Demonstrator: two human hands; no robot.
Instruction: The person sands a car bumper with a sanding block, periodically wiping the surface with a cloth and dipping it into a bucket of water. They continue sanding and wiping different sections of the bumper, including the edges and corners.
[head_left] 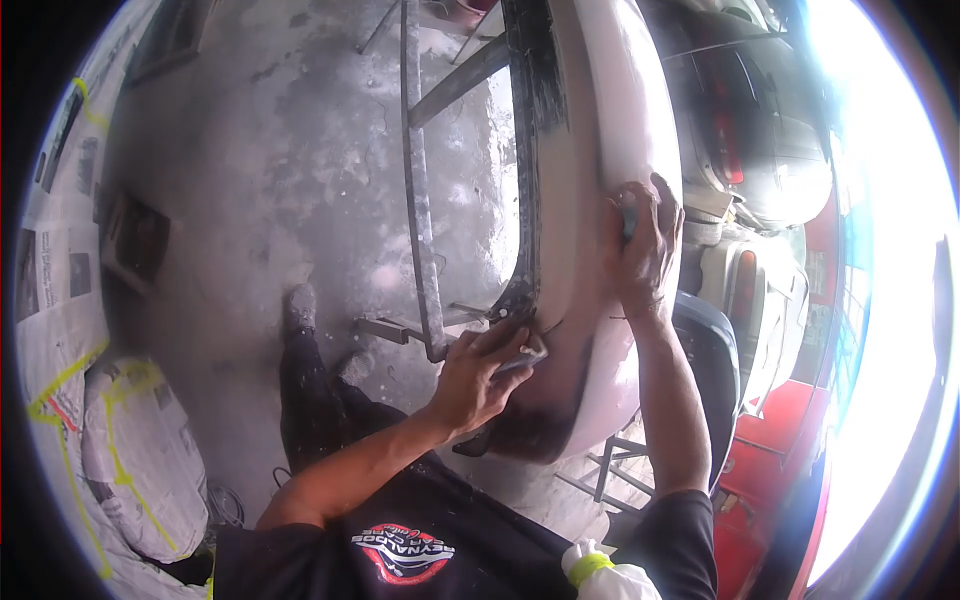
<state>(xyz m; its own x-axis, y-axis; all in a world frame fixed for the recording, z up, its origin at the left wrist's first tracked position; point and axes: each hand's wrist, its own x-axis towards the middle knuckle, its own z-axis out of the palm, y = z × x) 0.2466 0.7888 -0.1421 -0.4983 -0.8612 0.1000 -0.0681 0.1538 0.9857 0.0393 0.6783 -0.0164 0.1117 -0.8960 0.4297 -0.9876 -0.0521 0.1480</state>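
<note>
A car bumper [580, 230], dusty with pale primer and dark patches, runs lengthwise in front of me on a metal stand [418, 190]. My left hand [478, 382] is closed around a small grey sanding block [530, 352], close against the bumper's inner edge near its lower corner. Farther up, my right hand [648, 245] lies over the rounded outer face with its fingers bent. A bit of a teal pad [629, 218] shows beneath those fingers; the rest of it is hidden by the hand.
Parts with red lamps [748, 280] crowd the right side, near a dark curved panel [708, 345]. Taped, paper-covered parts [145, 460] stand on the left. The concrete floor [260, 150] is dusty. Strong daylight enters at the right.
</note>
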